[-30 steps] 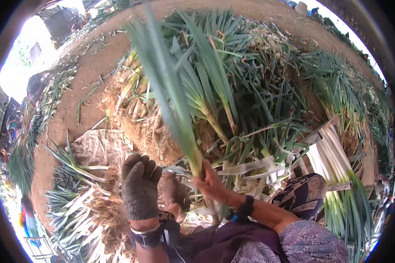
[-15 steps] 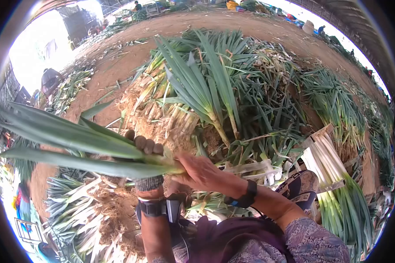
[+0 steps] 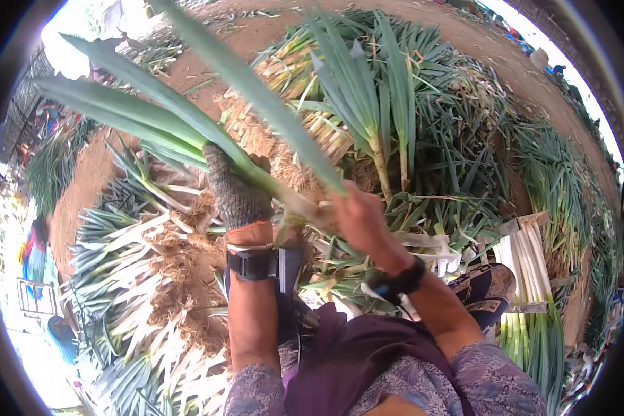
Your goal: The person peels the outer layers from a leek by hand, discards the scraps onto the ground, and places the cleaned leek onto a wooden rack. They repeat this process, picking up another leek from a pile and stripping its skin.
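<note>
Above the lap, just in front of the body, we see a thick leek with broad blue-green leaves and a pale stalk (image 3: 284,194), held slantwise between the two hands. The left hand (image 3: 239,187), in a grey knitted glove (image 3: 248,202), is curled round it where leaves and stalk meet; the leaves fan out past the glove to the upper left. The bare right hand (image 3: 362,218) is closed, pinching the lower end of a long, flat green leaf (image 3: 267,107) that slants up and leftward. The stalk's lower end meets this hand, but we cannot tell whether the fingers grip it as well.

Beyond the hands we find a large heap of dark green leeks (image 3: 464,139), with tan, stringy roots (image 3: 312,145) along its near left side. Beside the left forearm lie many white-stalked leeks with brown roots (image 3: 132,256). To our right, a neat bundle of clean white-and-green leeks (image 3: 527,256) lies against a pale wooden slat (image 3: 523,307). We see a black band (image 3: 402,277) on the right wrist and purple cloth (image 3: 353,353) over the lap.
</note>
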A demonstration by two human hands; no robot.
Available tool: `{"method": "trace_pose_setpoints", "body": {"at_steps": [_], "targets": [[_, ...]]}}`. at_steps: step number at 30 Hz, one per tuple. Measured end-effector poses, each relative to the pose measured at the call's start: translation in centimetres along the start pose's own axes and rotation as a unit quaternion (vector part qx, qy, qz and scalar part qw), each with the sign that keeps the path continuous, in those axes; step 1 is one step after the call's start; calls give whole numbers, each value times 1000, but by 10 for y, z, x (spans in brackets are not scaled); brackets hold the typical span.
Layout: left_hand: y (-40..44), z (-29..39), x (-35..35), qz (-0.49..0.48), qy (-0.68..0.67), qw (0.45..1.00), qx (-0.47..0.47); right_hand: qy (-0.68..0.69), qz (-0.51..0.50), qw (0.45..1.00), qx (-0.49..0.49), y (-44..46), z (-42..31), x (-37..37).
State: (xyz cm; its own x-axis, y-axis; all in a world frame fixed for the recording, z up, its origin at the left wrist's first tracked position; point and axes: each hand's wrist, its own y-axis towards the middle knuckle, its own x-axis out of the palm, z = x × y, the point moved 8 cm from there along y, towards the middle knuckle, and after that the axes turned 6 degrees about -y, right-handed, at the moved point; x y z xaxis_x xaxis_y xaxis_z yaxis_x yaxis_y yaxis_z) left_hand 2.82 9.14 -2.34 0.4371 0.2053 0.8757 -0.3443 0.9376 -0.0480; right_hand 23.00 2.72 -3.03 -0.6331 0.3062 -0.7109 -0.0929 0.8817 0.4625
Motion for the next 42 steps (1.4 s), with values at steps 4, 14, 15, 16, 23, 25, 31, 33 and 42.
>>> {"method": "trace_pose_setpoints", "body": {"at_steps": [4,14,15,16,23,25,31,33,42], "targets": [[3,34,7,0,-59,996,69,-301,-183,932,88,-88,154,3],[-2,54,52,-269,-159,950,-24,-85,-58,983,149,-14,141,-57],[-5,45,55,-247,-177,952,-34,26,-100,987,126,10,96,-52],[-9,35,59,-226,-196,953,-44,136,-140,976,99,27,51,-44],[-22,7,54,-88,-35,996,-5,344,-384,854,71,37,-61,8],[-23,6,63,-192,-119,973,-37,517,-324,785,108,42,-56,30],[-22,-18,37,-124,9,987,-103,706,-192,649,211,53,-54,42],[-23,-20,37,-114,-5,986,-118,698,-171,670,186,47,-47,48],[-46,-34,56,-179,57,977,-104,740,1,652,168,13,-31,42]]}}
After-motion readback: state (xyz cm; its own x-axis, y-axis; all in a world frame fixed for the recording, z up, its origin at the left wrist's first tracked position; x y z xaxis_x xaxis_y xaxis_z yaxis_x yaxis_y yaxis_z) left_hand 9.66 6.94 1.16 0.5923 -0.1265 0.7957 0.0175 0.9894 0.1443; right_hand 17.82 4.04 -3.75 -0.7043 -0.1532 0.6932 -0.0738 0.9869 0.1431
